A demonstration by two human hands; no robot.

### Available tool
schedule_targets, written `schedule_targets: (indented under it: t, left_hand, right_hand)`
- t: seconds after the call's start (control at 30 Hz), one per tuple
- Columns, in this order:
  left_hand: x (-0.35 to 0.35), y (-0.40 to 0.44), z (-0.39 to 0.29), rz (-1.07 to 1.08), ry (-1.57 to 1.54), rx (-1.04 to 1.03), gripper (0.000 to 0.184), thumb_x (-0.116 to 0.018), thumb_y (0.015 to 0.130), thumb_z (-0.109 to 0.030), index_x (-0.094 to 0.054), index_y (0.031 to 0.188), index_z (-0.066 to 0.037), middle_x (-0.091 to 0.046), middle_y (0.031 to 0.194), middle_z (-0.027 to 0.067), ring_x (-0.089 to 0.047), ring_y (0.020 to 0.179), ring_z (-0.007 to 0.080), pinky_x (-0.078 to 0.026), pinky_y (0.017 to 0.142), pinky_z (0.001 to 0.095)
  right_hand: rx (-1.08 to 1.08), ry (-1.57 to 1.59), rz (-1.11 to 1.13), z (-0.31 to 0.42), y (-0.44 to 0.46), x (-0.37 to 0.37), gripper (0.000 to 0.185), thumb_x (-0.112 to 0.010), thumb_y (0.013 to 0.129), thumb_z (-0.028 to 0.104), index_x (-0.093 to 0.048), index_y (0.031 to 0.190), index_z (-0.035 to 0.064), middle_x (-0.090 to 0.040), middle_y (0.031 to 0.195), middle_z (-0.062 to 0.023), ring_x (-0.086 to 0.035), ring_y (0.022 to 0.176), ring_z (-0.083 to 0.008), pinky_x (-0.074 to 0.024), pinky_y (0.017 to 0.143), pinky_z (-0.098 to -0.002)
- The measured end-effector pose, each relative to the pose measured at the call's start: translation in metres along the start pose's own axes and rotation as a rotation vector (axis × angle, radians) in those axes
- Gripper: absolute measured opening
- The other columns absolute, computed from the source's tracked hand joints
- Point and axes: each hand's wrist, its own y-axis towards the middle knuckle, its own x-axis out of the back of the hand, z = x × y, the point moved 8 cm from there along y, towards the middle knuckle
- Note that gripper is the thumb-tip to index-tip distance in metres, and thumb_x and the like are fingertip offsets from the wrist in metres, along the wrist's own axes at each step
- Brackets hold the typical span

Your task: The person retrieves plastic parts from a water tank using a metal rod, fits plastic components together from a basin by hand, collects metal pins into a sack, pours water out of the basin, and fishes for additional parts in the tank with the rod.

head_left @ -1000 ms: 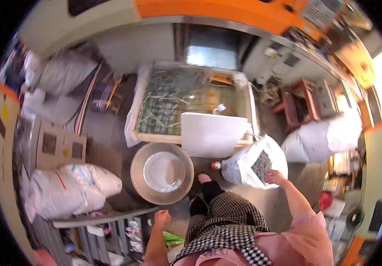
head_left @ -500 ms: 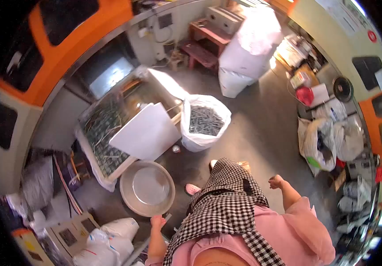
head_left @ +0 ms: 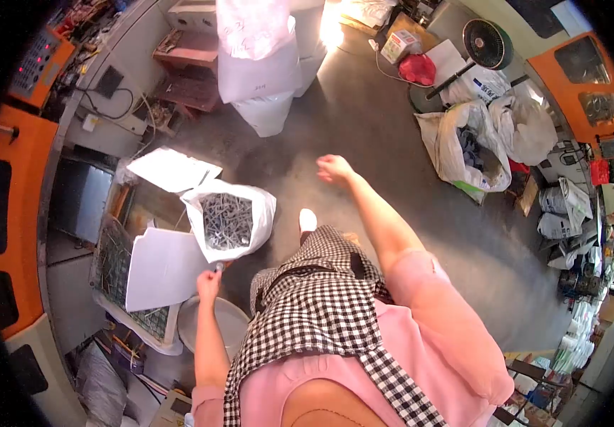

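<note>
My left hand (head_left: pixel 208 284) is held out over the floor, its fingers curled with nothing visible in them. Just beyond its fingertips in the view is a small shiny round object (head_left: pixel 220 267), too small to name. A white sack (head_left: pixel 260 220) filled with grey strip-like pieces (head_left: pixel 227 219) stands near that hand. Beside the sack, a white board (head_left: pixel 164 270) lies over a large framed bin (head_left: pixel 171 329) of dark pieces. Out ahead over bare floor, my right hand (head_left: pixel 335 169) is loosely closed, and no object shows in it.
A wide round basin (head_left: pixel 232 320) sits on the floor, partly behind my left arm. Tall white sacks (head_left: pixel 260 85) stand ahead beside a reddish step stool (head_left: pixel 186 92). To the right are an open white bag (head_left: pixel 488 167) and a fan (head_left: pixel 487 43). Orange machine panels (head_left: pixel 22 206) line the left.
My view has turned and moved forward, so the sack and bin appear further left. Both arms now reach further forward. One shoe shows ahead of the apron. Neither hand has visibly picked anything up.
</note>
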Motion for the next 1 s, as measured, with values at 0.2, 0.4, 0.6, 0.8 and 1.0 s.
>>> schedule_targets:
  t: [0.2,0.4,0.6,0.8,1.0]
  left_hand:
    - [-0.052,0.050,-0.355,0.063,0.187,-0.530,0.027,-0.071,0.070,-0.020,-0.051,0.066,-0.002,-0.054,0.094,0.0158,-0.053,0.087,0.0284,-0.042,0.071,0.0341]
    - [-0.077,0.019,-0.581,0.065,0.042,-1.021,0.049,-0.076,0.065,-0.016,-0.051,0.105,-0.004,-0.040,0.125,0.0179,-0.038,0.120,0.0337,-0.030,0.099,0.0409]
    - [-0.093,0.064,-0.656,0.238,-0.028,-1.100,0.063,-0.078,0.063,-0.027,-0.045,0.112,-0.005,-0.030,0.135,0.0223,-0.026,0.129,0.0350,-0.021,0.103,0.0455]
    - [-0.066,0.150,-0.686,0.114,0.111,-1.112,0.072,-0.078,0.060,-0.032,-0.042,0.117,-0.005,-0.029,0.135,0.0242,-0.023,0.131,0.0365,-0.019,0.102,0.0468]
    - [-0.035,0.207,-0.694,0.083,0.055,-0.955,0.073,-0.076,0.061,-0.029,-0.041,0.119,-0.004,-0.032,0.133,0.0224,-0.024,0.130,0.0353,-0.019,0.103,0.0455]
  right_hand:
    - [0.258,-0.199,0.145,0.196,0.035,-0.063,0.029,-0.058,0.083,0.020,-0.060,0.104,0.0010,-0.062,0.083,-0.0056,-0.059,0.070,-0.0116,-0.0511,0.059,-0.0250]
    - [0.495,-0.590,-0.058,0.270,0.075,-0.061,0.030,-0.061,0.079,0.021,-0.063,0.098,-0.0020,-0.066,0.085,-0.0173,-0.064,0.082,-0.0250,-0.0502,0.072,-0.0339]
    - [0.378,-0.903,0.048,0.304,0.140,-0.071,0.033,-0.068,0.073,0.025,-0.064,0.099,0.0048,-0.064,0.098,-0.0174,-0.062,0.093,-0.0297,-0.0485,0.082,-0.0373]
    - [0.364,-1.084,0.139,0.342,0.186,-0.111,0.033,-0.067,0.073,0.025,-0.064,0.099,0.0044,-0.064,0.098,-0.0177,-0.062,0.094,-0.0296,-0.0486,0.082,-0.0373]
    - [0.424,-1.226,0.305,0.374,0.219,-0.175,0.033,-0.066,0.074,0.025,-0.064,0.099,0.0040,-0.063,0.099,-0.0181,-0.062,0.094,-0.0296,-0.0487,0.081,-0.0373]
